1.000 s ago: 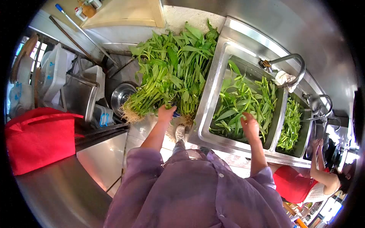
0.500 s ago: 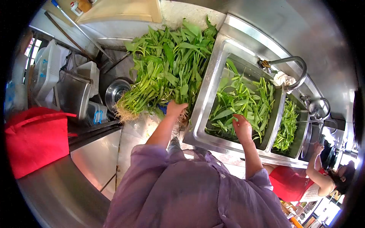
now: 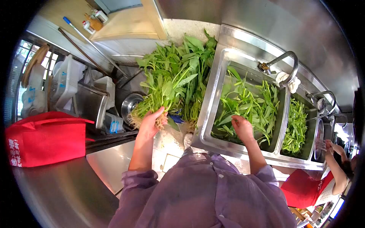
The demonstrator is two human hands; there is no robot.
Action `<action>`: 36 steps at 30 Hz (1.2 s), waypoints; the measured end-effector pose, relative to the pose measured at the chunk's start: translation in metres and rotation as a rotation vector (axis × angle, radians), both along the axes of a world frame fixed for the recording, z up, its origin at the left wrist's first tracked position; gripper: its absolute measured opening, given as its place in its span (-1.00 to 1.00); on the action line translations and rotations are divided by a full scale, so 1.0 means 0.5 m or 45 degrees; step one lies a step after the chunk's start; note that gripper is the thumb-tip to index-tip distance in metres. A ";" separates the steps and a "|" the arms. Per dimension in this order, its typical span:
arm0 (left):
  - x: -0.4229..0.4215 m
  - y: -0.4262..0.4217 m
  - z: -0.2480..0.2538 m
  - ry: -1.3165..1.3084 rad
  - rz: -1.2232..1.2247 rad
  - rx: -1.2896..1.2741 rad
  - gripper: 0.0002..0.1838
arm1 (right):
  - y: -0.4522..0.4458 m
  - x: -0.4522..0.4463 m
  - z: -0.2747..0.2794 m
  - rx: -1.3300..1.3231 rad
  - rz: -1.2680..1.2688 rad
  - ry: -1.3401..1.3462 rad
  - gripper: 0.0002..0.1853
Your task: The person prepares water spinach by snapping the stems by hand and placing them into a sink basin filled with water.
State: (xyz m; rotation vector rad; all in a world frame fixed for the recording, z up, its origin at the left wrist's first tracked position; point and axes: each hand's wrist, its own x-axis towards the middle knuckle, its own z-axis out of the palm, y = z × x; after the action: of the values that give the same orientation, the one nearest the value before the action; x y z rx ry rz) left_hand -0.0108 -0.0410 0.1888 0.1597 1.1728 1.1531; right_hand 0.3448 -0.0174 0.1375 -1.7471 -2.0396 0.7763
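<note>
My left hand (image 3: 153,121) is closed round the root end of a bunch of water spinach (image 3: 169,89), whose leaves point away from me. Behind and beside this bunch lies a big pile of the same greens (image 3: 197,76), left of the sink. Over the near side of the large sink basin (image 3: 218,110) hovers my right hand (image 3: 243,129), its fingers curled and pressed together. Cut leafy stems (image 3: 249,100) fill much of that basin, close under my right fingertips. Whether those fingers pinch anything is too small to tell.
A second basin holds more cut greens (image 3: 295,127). Curved taps (image 3: 291,59) rise behind the basins, with a white cloth (image 3: 288,80) near one. A red bag (image 3: 47,138) sits on the steel counter (image 3: 57,186) at left. A co-worker in a red apron (image 3: 302,186) stands at right.
My left hand has shifted left and now holds a bunch by its roots, apart from the pile. My right hand stays over the basin. The whole view has shifted slightly.
</note>
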 end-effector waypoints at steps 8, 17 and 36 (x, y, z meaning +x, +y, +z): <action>0.018 -0.054 0.087 0.011 0.054 0.150 -0.77 | 0.045 -0.144 0.123 0.402 0.198 0.395 -0.87; 0.100 -0.055 0.087 0.042 0.044 0.315 -0.74 | 0.004 -0.284 0.241 0.849 0.573 0.501 -0.78; 0.193 -0.033 0.043 0.674 0.055 0.672 -0.71 | 0.002 -0.264 0.185 0.696 0.339 0.238 -0.90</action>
State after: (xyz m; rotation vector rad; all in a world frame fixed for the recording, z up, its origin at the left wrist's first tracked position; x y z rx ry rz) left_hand 0.0856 -0.0577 0.2105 0.8895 1.3011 1.4924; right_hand 0.2130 -0.0163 0.2300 -1.0809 -2.1172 0.3759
